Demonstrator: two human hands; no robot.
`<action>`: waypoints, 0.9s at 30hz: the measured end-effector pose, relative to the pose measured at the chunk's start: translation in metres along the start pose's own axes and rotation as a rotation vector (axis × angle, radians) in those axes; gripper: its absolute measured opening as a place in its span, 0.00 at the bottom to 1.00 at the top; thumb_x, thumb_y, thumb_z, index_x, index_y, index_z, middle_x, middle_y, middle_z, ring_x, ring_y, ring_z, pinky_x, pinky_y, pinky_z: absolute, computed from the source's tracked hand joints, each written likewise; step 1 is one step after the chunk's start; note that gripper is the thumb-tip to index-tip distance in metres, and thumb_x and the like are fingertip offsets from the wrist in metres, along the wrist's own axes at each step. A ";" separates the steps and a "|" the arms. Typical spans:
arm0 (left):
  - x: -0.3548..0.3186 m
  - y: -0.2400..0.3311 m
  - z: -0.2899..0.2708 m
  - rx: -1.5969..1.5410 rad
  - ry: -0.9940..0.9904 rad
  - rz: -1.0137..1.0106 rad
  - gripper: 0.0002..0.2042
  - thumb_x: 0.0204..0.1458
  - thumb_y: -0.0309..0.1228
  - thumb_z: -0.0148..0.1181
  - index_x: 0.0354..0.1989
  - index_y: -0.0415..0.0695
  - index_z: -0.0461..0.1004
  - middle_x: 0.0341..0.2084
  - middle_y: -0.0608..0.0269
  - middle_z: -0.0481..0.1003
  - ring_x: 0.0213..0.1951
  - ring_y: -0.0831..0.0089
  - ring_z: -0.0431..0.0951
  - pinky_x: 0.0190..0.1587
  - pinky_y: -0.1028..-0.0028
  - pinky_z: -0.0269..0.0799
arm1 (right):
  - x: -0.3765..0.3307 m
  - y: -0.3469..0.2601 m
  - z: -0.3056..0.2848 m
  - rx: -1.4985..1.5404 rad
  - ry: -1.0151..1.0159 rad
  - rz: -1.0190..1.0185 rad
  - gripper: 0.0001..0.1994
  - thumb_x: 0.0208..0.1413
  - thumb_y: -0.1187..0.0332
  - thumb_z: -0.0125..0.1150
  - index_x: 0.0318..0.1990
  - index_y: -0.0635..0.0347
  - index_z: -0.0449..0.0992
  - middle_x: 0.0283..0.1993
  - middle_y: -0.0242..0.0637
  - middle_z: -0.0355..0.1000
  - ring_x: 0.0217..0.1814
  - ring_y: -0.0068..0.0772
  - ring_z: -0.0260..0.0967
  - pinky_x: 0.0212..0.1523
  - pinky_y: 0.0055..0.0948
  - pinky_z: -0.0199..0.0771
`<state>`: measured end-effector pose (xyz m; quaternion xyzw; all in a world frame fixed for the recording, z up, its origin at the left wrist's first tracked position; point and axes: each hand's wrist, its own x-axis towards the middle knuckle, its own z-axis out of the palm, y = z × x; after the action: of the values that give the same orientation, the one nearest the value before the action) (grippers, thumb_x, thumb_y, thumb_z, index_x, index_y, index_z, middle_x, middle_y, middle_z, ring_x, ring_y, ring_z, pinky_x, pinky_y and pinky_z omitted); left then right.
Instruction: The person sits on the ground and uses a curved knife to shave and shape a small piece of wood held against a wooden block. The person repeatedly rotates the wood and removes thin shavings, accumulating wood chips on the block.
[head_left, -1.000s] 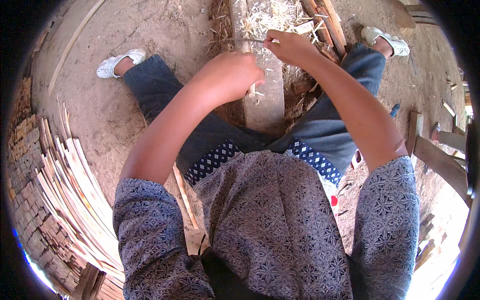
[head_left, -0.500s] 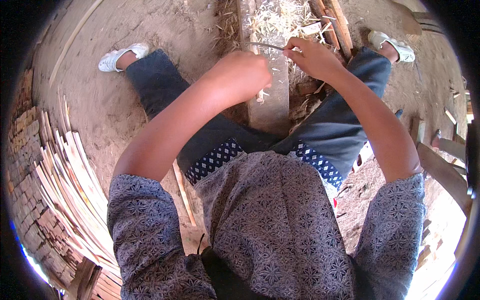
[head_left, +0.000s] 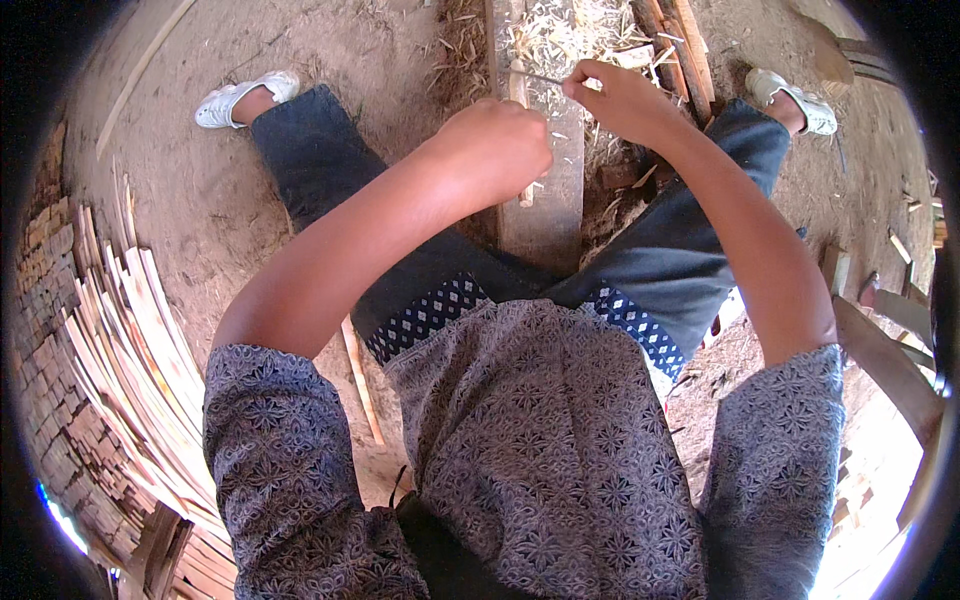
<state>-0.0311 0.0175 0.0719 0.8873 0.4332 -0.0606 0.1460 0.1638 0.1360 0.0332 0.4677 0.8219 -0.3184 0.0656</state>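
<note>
My left hand (head_left: 505,145) is a closed fist around a slim pale wooden stick (head_left: 518,88). The stick's far end sticks out beyond the knuckles, and a short bit shows below the fist; the fingers hide its middle. Both stick and fist are over a worn wooden plank (head_left: 540,228) between my legs. My right hand (head_left: 622,98) pinches one end of a thin dark metal blade (head_left: 543,77). That blade points left, its other end at the far part of the stick; I cannot tell whether its edge bites into the wood.
Wood shavings (head_left: 555,35) cover the far plank and the ground beside it. Reddish timber strips (head_left: 685,50) lie right of the plank. A bundle of long pale slats (head_left: 150,330) and stacked wooden pieces (head_left: 60,370) stand at the left. Boards (head_left: 885,340) are at the right.
The right hand and the blade have shifted a little farther away from me. More of the stick now shows beyond my left fist, which has stayed nearly in place.
</note>
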 end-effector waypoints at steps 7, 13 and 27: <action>0.008 0.003 0.001 0.079 -0.029 0.054 0.08 0.54 0.33 0.62 0.30 0.42 0.84 0.32 0.49 0.80 0.39 0.50 0.84 0.46 0.56 0.81 | 0.013 0.011 0.023 -0.020 0.055 -0.008 0.18 0.67 0.47 0.54 0.51 0.47 0.76 0.33 0.45 0.78 0.38 0.49 0.79 0.44 0.50 0.76; 0.007 -0.003 -0.007 0.010 -0.005 0.034 0.08 0.54 0.31 0.62 0.30 0.41 0.84 0.32 0.50 0.80 0.38 0.50 0.84 0.45 0.56 0.81 | 0.040 -0.014 0.035 -0.029 0.088 0.003 0.20 0.66 0.46 0.53 0.55 0.47 0.76 0.46 0.50 0.80 0.50 0.57 0.79 0.54 0.55 0.77; 0.000 -0.001 -0.004 0.010 0.070 -0.004 0.10 0.56 0.38 0.62 0.32 0.46 0.83 0.31 0.51 0.80 0.39 0.51 0.84 0.44 0.55 0.79 | 0.033 0.001 0.031 -0.020 0.038 0.057 0.20 0.67 0.43 0.51 0.52 0.45 0.76 0.42 0.48 0.80 0.49 0.54 0.79 0.52 0.53 0.75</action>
<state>-0.0324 0.0196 0.0755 0.8889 0.4393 -0.0320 0.1260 0.1404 0.1428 -0.0052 0.4962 0.8125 -0.2992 0.0636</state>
